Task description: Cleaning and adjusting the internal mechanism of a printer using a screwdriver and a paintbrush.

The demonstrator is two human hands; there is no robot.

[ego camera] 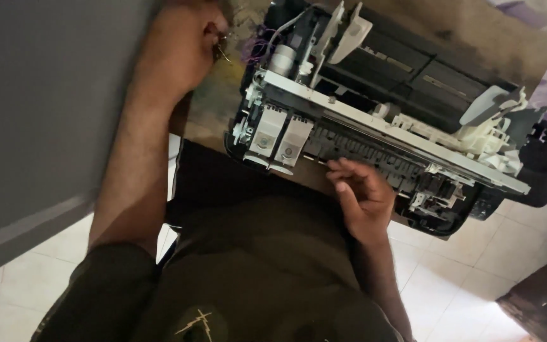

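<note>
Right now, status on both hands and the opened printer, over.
Left hand closed on a small thin metal piece, beside the printer's wiring. Right hand fingers on the opened printer front edge, no grip. Nothing between hands and printer.

Left hand (182, 47) cut by top edge; held item unclear.

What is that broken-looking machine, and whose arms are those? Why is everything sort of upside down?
The camera sits on a person's head and looks down, so you see their own dark shirt and both arms. The machine is a printer with its cover off, showing white and black plastic parts inside. It rests on a brown table above a tiled floor. The right hand touches the printer's front edge. The left hand is up by the printer's corner; its fingers pinch something small and thin that I cannot make out.
</note>
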